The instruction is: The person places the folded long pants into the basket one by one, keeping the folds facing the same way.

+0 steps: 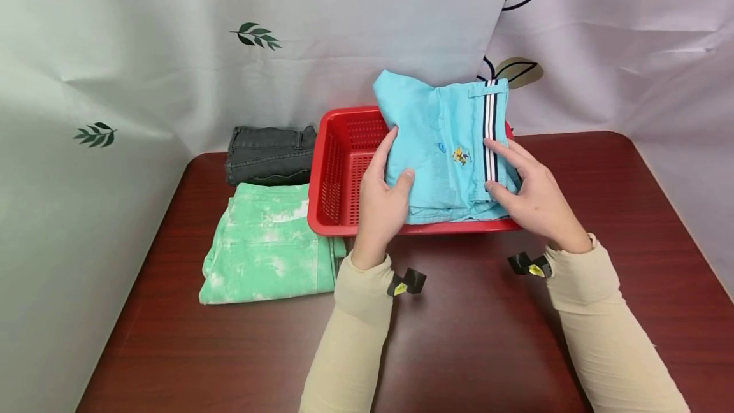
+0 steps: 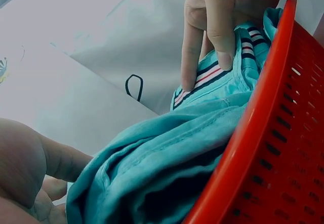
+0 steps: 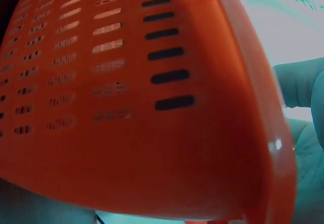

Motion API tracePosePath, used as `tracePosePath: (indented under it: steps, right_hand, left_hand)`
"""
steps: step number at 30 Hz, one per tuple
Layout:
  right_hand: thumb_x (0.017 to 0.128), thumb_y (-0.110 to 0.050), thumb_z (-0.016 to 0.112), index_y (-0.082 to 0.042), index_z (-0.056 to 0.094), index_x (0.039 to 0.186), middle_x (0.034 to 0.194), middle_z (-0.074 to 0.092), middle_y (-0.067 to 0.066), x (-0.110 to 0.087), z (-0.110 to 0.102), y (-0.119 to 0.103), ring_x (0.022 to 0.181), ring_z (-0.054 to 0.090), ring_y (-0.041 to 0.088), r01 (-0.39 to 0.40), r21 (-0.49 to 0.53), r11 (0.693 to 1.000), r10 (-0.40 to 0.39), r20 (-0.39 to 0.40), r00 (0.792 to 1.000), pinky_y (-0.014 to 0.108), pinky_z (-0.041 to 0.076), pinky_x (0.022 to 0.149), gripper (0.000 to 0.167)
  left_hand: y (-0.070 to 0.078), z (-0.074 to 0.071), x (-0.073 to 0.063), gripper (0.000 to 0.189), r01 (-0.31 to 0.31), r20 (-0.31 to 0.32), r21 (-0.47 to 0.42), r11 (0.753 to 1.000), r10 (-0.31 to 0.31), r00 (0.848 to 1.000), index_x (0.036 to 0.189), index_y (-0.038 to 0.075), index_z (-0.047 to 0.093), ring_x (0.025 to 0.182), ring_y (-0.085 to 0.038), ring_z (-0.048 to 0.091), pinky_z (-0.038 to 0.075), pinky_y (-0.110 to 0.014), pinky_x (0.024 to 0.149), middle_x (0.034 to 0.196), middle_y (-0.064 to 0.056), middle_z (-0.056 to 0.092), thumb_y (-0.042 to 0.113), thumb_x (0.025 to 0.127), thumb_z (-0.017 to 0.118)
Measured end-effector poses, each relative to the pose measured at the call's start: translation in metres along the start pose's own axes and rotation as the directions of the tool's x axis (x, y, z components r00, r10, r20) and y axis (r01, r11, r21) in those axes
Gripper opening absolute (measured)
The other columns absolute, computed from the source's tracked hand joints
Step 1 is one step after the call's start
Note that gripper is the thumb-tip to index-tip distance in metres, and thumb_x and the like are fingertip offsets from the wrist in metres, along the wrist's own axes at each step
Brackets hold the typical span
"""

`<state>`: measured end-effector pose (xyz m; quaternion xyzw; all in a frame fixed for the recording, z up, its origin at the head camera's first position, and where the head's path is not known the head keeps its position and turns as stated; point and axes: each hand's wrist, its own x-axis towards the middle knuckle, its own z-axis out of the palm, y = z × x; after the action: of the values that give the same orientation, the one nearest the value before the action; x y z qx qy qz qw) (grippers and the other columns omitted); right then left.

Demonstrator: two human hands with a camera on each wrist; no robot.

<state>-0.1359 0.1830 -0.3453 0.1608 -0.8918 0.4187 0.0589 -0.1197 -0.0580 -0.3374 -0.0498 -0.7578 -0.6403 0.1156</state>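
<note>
A folded pair of light-blue pants with a striped waistband and a small embroidered figure lies over the right part of a red basket. My left hand grips its left side, thumb on the upper face. At the waistband, my right hand holds the right side, with thumb and index finger on the stripes. From the left wrist view, the pants show bunched layers right beside the basket rim. The basket wall fills most of the right wrist view and hides part of the right hand.
Left of the basket, a folded dark grey garment lies near the back edge of the brown table. A folded green-and-white garment lies in front of it. A pale curtain hangs behind.
</note>
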Motion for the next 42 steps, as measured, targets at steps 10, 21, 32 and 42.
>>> tracePosePath:
  steps: [10, 21, 32, 42]
  right_hand:
    - [0.088, -0.001, 0.067, -0.014, 0.046, 0.152, 0.156, 0.038, 0.014, 0.0, 0.004, 0.004, 0.129, 0.041, 0.036, -0.002, 0.024, 1.0, 0.002, -0.017, 1.0, 0.064, 0.044, 0.099, 0.068]
    - [0.083, 0.001, 0.065, -0.007, 0.049, 0.149, 0.148, 0.042, 0.018, 0.003, 0.01, 0.007, 0.123, 0.043, 0.036, 0.0, -0.025, 1.0, -0.002, -0.054, 0.999, 0.061, 0.043, 0.095, 0.068]
    - [0.081, -0.003, 0.062, -0.001, 0.05, 0.146, 0.143, 0.043, 0.023, 0.003, 0.015, 0.007, 0.121, 0.043, 0.04, 0.006, -0.09, 0.996, -0.012, -0.069, 0.998, 0.059, 0.039, 0.093, 0.066]
    - [0.081, -0.007, 0.066, 0.0, 0.049, 0.147, 0.142, 0.043, 0.024, 0.003, 0.016, 0.005, 0.118, 0.044, 0.04, -0.05, -0.17, 0.984, 0.045, -0.033, 0.998, 0.06, 0.043, 0.093, 0.068]
  left_hand:
    - [-0.004, 0.001, 0.001, 0.065, 0.01, 0.003, 0.056, 0.998, -0.01, 1.0, 0.154, 0.029, 0.042, 0.137, -0.01, 0.04, 0.041, -0.039, 0.109, 0.154, 0.01, 0.042, 0.004, 0.096, 0.059]
    - [-0.01, 0.003, 0.004, 0.065, 0.063, -0.008, 0.114, 0.991, -0.063, 0.998, 0.154, 0.029, 0.043, 0.138, -0.01, 0.041, 0.038, -0.034, 0.11, 0.153, 0.009, 0.044, 0.005, 0.096, 0.059]
    - [-0.013, 0.003, 0.006, 0.064, 0.097, 0.003, 0.133, 0.986, -0.098, 0.995, 0.155, 0.027, 0.042, 0.14, -0.015, 0.04, 0.036, -0.04, 0.113, 0.155, 0.004, 0.044, 0.006, 0.096, 0.06]
    - [-0.013, 0.002, 0.007, 0.065, 0.148, 0.017, 0.218, 0.965, -0.155, 0.988, 0.157, 0.022, 0.039, 0.142, -0.018, 0.039, 0.034, -0.044, 0.114, 0.156, 0.001, 0.043, 0.01, 0.097, 0.06]
